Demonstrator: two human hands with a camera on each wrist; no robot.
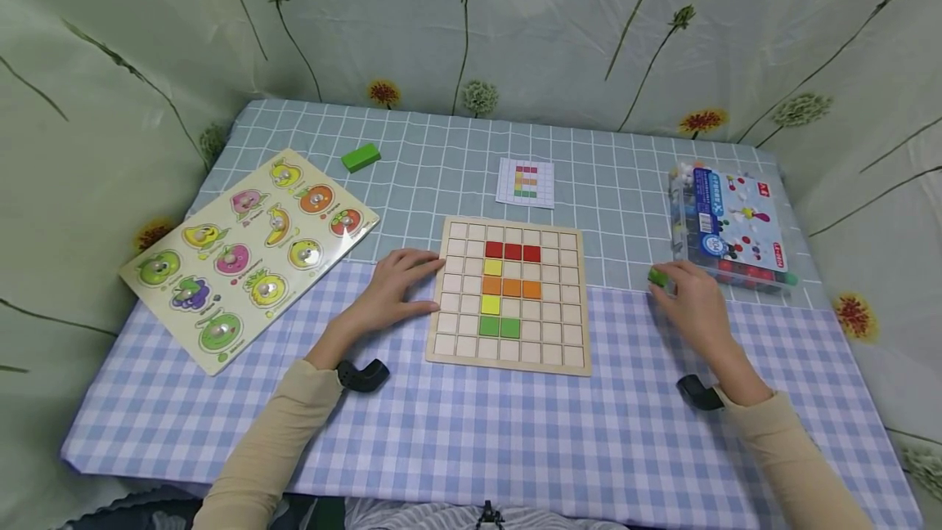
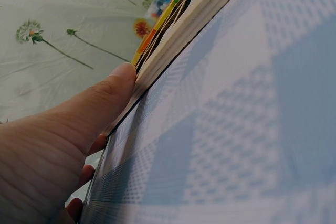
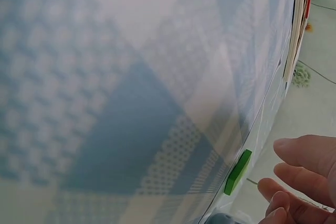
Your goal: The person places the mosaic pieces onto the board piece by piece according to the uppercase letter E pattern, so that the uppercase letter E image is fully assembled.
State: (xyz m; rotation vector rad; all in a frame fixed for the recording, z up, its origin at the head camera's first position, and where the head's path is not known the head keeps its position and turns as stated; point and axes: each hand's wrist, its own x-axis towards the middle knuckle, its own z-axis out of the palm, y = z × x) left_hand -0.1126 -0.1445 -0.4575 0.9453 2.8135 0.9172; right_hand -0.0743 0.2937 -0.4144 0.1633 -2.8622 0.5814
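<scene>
My left hand (image 1: 390,291) rests at the left edge of a wooden grid board (image 1: 561,313), its thumb (image 2: 118,85) touching the side. On the board, coloured square tiles stand in rows: red (image 1: 513,252), yellow (image 1: 492,267), orange (image 1: 511,288), another yellow, and two green (image 1: 499,326). Far to the right, my right hand (image 1: 695,309) reaches over the cloth beside a small green tile (image 1: 657,276). In the right wrist view that green tile (image 3: 238,172) lies on the table, with a gap between it and the loosely bent fingers (image 3: 304,150).
A pattern card (image 1: 525,183) lies behind the board. At the right stands a clear plastic box (image 1: 736,223) of coloured pieces. A fruit puzzle board (image 1: 250,264) lies at the left, with a green block (image 1: 361,157) behind it. Checked cloth (image 1: 515,440) covers the table.
</scene>
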